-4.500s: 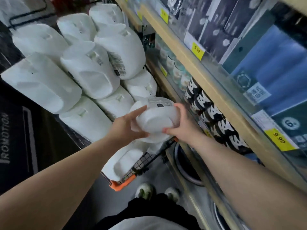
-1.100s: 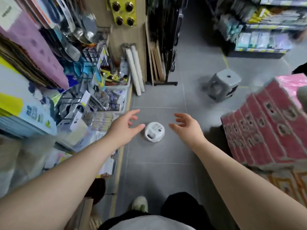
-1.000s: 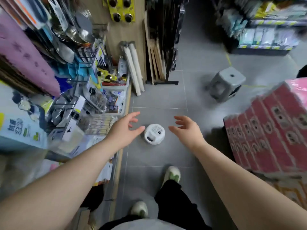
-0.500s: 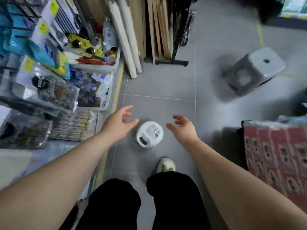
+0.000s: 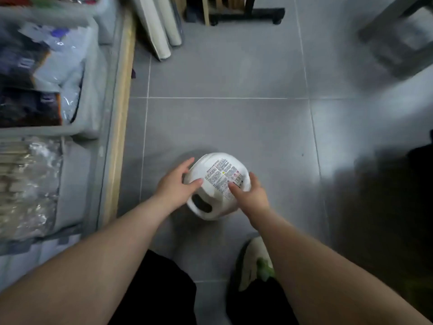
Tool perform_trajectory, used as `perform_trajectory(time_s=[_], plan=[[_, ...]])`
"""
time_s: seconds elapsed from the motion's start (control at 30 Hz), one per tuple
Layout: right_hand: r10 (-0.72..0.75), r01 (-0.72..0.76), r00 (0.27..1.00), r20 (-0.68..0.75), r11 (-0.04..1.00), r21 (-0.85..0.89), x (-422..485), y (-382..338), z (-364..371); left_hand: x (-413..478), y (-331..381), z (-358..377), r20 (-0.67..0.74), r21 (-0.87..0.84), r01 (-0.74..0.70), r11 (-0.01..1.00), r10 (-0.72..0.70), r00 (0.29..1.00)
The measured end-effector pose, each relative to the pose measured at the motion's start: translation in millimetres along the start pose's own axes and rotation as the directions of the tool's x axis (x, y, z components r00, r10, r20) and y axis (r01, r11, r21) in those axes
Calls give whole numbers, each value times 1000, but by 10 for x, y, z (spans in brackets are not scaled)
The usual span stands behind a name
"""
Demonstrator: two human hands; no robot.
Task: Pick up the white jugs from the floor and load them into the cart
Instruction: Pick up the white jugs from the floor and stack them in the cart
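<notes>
One white jug (image 5: 219, 181) stands on the grey tiled floor in front of me, its printed label facing up and its handle hole toward me. My left hand (image 5: 173, 186) grips its left side, thumb across the top and fingers round the far edge. My right hand (image 5: 251, 195) grips its right side, thumb on the label. The jug's base is still on the floor. The cart is out of view.
A low shelf with a wooden edge (image 5: 118, 118) and grey bins of packaged goods (image 5: 44, 85) runs along the left. White rolls (image 5: 161, 31) and a black stand base (image 5: 246, 14) lie ahead. A grey stool (image 5: 398, 41) stands top right. My shoe (image 5: 254, 261) is below the jug.
I have bent down toward the floor. Both hands, which hovered open on either side of the jug, have closed onto its sides.
</notes>
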State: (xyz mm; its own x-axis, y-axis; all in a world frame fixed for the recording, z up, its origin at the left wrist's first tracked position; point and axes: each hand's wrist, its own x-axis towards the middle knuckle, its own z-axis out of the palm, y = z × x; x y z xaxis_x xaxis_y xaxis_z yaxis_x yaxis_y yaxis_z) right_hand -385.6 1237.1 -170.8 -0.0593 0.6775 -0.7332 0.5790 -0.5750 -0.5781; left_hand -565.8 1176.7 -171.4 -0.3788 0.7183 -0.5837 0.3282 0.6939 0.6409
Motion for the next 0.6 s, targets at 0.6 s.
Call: perform_trajectory(time_s=[0.6], plan=[[-188,138,977,103,920,367,-213,-723,-192,-43,586,-407,29,-369,-92,925,111,993]])
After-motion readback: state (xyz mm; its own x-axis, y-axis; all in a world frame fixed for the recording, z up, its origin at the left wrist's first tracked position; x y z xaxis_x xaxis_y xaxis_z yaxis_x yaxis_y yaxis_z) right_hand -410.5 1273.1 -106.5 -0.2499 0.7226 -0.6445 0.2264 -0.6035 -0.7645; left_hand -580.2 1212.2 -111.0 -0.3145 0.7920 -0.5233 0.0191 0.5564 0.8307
